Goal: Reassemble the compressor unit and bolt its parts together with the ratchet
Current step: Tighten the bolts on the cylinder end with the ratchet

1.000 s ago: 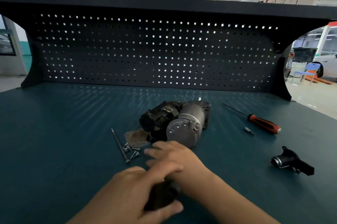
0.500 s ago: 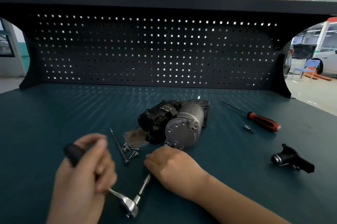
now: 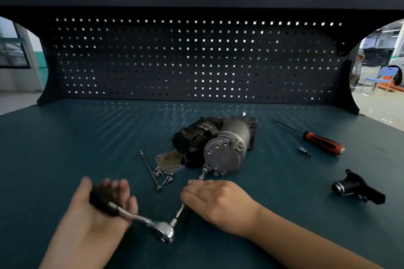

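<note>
The compressor unit (image 3: 220, 146), a grey cylinder beside a black part, lies mid-table. A chrome ratchet (image 3: 161, 230) with a black handle lies in front of it. Its extension bar (image 3: 203, 175) runs up to a bolt on the cylinder's front face. My left hand (image 3: 96, 218) grips the black handle, blurred by motion. My right hand (image 3: 218, 201) is curled round the extension bar and rests on the table. A loose metal plate (image 3: 169, 160), a few screws (image 3: 165, 178) and a long thin bolt (image 3: 149, 168) lie to the left of the unit.
A red-handled screwdriver (image 3: 321, 142) and a small bit (image 3: 305, 151) lie at the right. A black loose part (image 3: 356, 189) sits nearer, far right. The green table (image 3: 65, 148) ends at a black pegboard (image 3: 196, 58) behind.
My left hand has swung the ratchet handle from above my right hand out to the left, then lower and back toward the right. My right hand stays on the extension bar.
</note>
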